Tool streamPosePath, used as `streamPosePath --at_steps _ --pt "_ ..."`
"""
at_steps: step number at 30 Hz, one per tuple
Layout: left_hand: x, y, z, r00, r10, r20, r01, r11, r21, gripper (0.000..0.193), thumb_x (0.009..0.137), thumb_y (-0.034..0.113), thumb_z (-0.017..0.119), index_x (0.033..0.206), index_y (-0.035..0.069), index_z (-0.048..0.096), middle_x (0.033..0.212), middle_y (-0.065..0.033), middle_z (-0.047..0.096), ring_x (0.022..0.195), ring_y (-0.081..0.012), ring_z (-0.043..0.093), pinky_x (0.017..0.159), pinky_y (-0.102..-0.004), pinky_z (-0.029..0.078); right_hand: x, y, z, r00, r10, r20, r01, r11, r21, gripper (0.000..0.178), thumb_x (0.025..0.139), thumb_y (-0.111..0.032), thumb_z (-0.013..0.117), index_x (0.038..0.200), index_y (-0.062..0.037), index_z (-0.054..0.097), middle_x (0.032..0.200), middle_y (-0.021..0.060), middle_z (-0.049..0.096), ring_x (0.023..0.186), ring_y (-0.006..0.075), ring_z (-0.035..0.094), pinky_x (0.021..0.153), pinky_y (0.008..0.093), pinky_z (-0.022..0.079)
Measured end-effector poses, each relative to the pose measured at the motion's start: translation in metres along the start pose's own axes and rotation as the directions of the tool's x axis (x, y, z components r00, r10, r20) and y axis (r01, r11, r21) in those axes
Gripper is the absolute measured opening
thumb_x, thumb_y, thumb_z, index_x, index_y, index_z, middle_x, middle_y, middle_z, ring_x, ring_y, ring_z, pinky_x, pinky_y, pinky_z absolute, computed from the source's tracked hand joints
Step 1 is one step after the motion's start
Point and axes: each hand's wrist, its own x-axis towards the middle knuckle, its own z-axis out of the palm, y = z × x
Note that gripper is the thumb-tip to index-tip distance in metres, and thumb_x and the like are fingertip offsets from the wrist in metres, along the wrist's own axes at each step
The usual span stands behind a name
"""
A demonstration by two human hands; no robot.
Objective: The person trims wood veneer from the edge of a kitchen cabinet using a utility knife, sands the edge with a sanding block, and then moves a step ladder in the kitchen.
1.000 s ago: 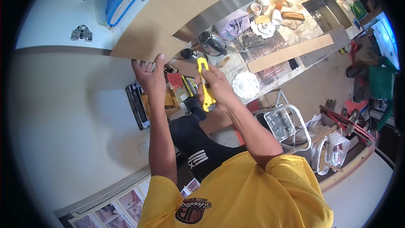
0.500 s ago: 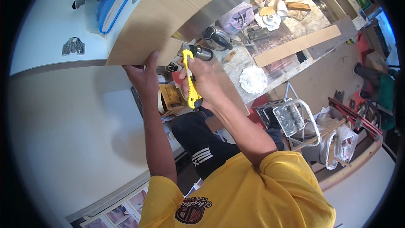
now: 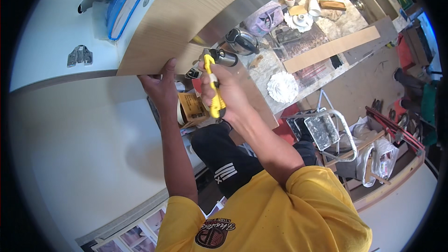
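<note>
My right hand (image 3: 226, 88) is closed round a yellow utility knife (image 3: 216, 100), its metal tip pointing up beside the light wood-grain panel (image 3: 158, 32). A small gap seems to lie between tip and panel, though I cannot tell for sure. At the panel's lower edge, my left hand (image 3: 161, 84) grips with the thumb laid on the face; its other fingers are partly hidden under the edge. The panel adjoins a white cabinet surface (image 3: 46, 32) carrying a metal hinge plate (image 3: 80, 56).
A blue-edged packet (image 3: 128, 7) is at upper left. Past the panel, a cluttered counter holds a kettle (image 3: 241, 42), a long wood strip (image 3: 333, 49), a white ruffled thing (image 3: 283, 87) and a sink (image 3: 368, 0). A stepladder (image 3: 326, 128) and white bags (image 3: 380, 158) stand lower right.
The knife has turned slightly in my right hand, showing more of its narrow side. My left hand keeps its place on the panel edge. The whole view has shifted a little.
</note>
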Motion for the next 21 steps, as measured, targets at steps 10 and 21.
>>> streamPosePath --at_steps 10,21 --pt "0.003 -0.018 -0.008 0.995 0.072 0.067 -0.068 0.996 -0.053 0.064 0.078 0.004 0.08 0.128 -0.002 0.04 0.12 -0.014 0.055 0.107 -0.021 0.057 0.094 -0.0336 0.047 0.005 -0.004 0.019 0.997 0.059 -0.059 -0.052 0.992 0.113 0.021 0.101 -0.024 0.04 0.107 -0.0068 0.05 0.068 -0.0009 0.051 0.047 0.0089 0.044 0.042 0.0271 0.045" --pt "0.007 -0.027 -0.009 0.99 0.131 0.043 -0.131 0.991 0.013 0.057 0.079 0.005 0.078 0.122 0.0 0.04 0.105 -0.01 0.059 0.086 -0.0145 0.06 0.066 -0.0254 0.054 0.011 0.004 -0.007 0.998 0.031 -0.058 -0.033 0.999 -0.04 0.02 0.103 -0.024 0.036 0.106 -0.0073 0.046 0.071 0.0047 0.052 0.045 0.014 0.047 0.04 0.0306 0.045"
